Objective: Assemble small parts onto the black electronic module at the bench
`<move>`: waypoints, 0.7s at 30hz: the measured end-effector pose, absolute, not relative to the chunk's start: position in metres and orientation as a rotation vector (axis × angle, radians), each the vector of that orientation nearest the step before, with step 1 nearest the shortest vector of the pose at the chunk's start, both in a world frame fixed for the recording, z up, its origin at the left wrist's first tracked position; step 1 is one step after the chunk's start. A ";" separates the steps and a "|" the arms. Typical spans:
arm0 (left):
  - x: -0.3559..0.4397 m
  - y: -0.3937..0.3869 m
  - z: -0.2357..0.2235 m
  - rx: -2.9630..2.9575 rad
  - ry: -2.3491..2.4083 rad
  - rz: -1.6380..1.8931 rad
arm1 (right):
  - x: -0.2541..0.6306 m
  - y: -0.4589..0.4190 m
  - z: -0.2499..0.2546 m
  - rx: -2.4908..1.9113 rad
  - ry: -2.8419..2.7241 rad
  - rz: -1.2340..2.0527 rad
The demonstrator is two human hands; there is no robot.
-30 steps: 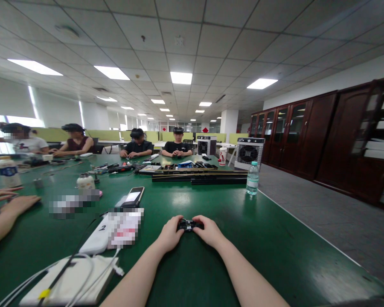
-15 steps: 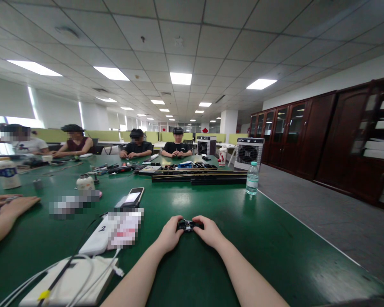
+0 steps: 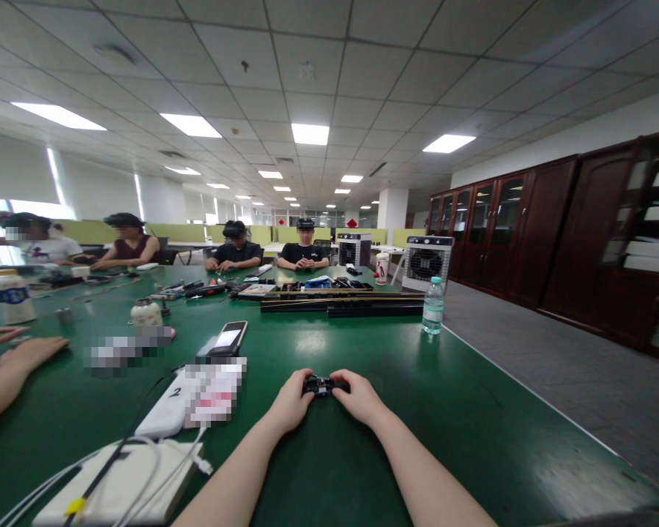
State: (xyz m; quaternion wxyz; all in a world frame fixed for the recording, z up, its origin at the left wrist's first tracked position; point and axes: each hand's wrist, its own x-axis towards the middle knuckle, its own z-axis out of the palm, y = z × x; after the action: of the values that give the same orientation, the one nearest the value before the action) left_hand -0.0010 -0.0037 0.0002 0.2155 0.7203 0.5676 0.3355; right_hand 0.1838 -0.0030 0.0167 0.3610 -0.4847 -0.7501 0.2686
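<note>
Between my two hands is a small black device with silvery parts (image 3: 322, 386), low over the green table (image 3: 329, 344). My left hand (image 3: 292, 401) grips its left end, thumb in front and fingers behind. The right end is pinched the same way by my right hand (image 3: 358, 397). My fingers cover both ends, and the piece is too small to tell its exact kind. Whether it rests on the table or is held just above, I cannot tell.
A water bottle (image 3: 433, 307) stands by the right edge. Long black bars (image 3: 373, 307) lie across the middle, tools (image 3: 198, 290) beside them. To my left are a phone (image 3: 229, 340), a white power bank (image 3: 168, 401) and a white box (image 3: 121, 483) with cables. A neighbour's hands (image 3: 30, 353) rest at far left.
My hands and the black device have barely moved; the device looks slightly tilted compared with before. At far left, the neighbour's farther hand has lifted and its fingers have spread a little.
</note>
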 end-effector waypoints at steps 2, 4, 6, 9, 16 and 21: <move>-0.001 -0.003 -0.001 1.997 1.572 0.933 | 0.184 -0.003 0.017 -1.247 -1.934 0.692; -0.001 -0.003 -0.002 1.996 1.568 0.939 | 0.184 -0.003 0.017 -1.245 -1.935 0.691; -0.001 -0.003 -0.002 1.999 1.565 0.941 | 0.184 -0.003 0.017 -1.246 -1.938 0.688; -0.001 -0.003 -0.002 2.011 1.564 0.929 | 0.184 -0.003 0.017 -1.248 -1.934 0.691; -0.002 -0.002 -0.001 2.064 1.547 0.916 | 0.184 -0.002 0.015 -1.242 -1.938 0.686; -0.002 -0.004 0.001 2.079 1.558 0.888 | 0.184 -0.003 0.016 -1.257 -1.945 0.653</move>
State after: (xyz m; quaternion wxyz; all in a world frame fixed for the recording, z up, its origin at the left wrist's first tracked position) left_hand -0.0018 -0.0039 0.0010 0.1967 0.7426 0.5562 0.3170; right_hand 0.1836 -0.0025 0.0156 0.3598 -0.4874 -0.7542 0.2533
